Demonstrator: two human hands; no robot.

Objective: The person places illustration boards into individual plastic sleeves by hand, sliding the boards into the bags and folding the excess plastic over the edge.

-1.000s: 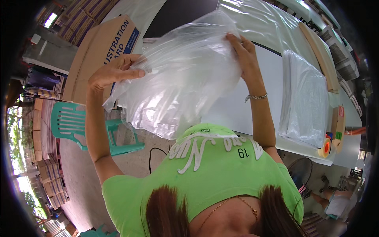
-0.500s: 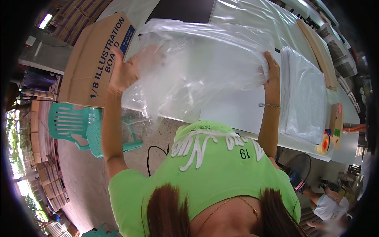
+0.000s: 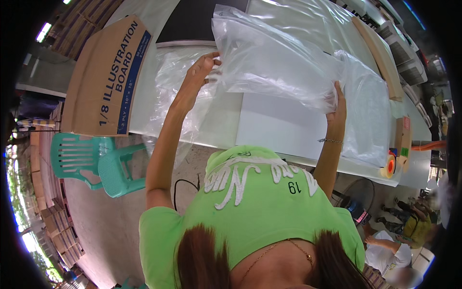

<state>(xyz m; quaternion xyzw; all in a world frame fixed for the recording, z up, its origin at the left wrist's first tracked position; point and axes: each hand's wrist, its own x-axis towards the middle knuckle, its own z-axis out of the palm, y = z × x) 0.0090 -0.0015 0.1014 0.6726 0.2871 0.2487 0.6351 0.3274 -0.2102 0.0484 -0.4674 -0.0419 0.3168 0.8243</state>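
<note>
A clear plastic bag (image 3: 279, 58) is stretched between my two hands over the table. My left hand (image 3: 199, 72) has its fingers curled at the bag's left edge. At the opposite edge, my right hand (image 3: 338, 102) grips the plastic, thumb upward and the other fingers partly hidden. Beneath the bag lies a white board (image 3: 279, 118), partly covered by it. Another sheet of loose clear plastic (image 3: 175, 96) lies under my left forearm and hangs over the table's front edge. Whether anything is inside the raised bag, I cannot tell.
A cardboard box (image 3: 103, 82) stands at the left, by a green plastic chair (image 3: 118, 164). To the right are plastic-wrapped sheets (image 3: 365, 111), a tape roll (image 3: 389, 166) and a long cardboard piece (image 3: 378, 58). A dark board (image 3: 192, 21) lies at the back. Another person (image 3: 387, 253) sits lower right.
My left hand has moved right and closed from spread fingers onto the bag's edge. The bag has shifted right and straightened, uncovering the loose plastic at the left.
</note>
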